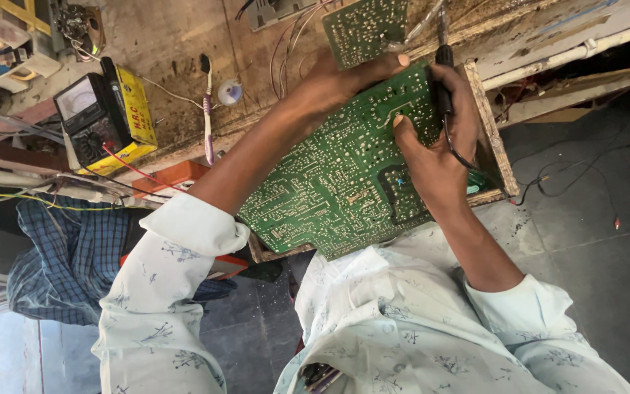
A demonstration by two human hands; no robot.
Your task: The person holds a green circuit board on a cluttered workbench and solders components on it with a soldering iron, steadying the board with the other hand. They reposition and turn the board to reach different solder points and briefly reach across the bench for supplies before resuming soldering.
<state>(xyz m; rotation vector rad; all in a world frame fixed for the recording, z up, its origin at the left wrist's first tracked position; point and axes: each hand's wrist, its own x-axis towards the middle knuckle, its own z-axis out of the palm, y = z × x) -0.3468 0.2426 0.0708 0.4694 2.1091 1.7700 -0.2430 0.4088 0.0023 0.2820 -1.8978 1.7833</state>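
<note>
My right hand grips a black soldering iron against the green circuit board; my left hand clasps the board's far edge, tilted over the wooden desk. A multimeter and toothbrush lie well left

Hidden behind the large green circuit board: most fingers of the left hand, only the thumb showing. Cut off by the top edge: the smaller circuit board and the tip of the black tool gripped in the right hand, possibly a soldering iron. Too small to read: the meter dial.
</note>
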